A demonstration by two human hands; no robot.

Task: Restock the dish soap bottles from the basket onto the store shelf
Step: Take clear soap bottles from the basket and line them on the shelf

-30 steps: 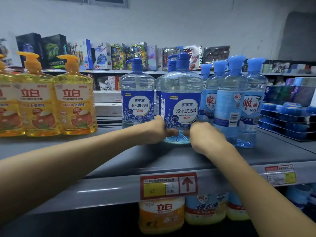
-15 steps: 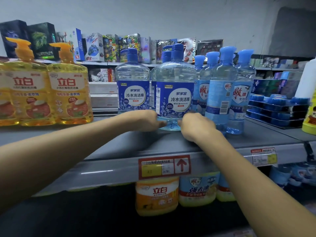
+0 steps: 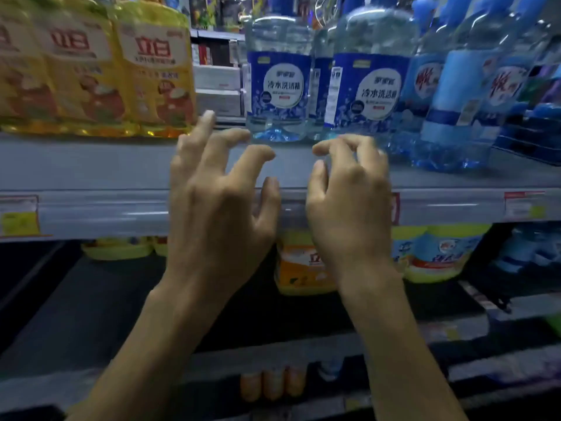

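Observation:
Two clear dish soap bottles with dark blue labels stand on the grey shelf: one at the middle and one to its right, nearer the front. My left hand and my right hand hover in front of the shelf edge, below and short of these bottles. Fingers of both hands are spread and loosely bent, and neither hand holds or touches a bottle. The basket is out of view.
Yellow soap bottles fill the shelf's left side. Taller light blue bottles crowd the right. An orange bottle and green-capped bottles stand on the shelf below. Price tags line the shelf edge.
Both hands let go of the front blue-label bottle's base and drew back toward me, fingers spreading. The camera dipped downward and closer to the shelf.

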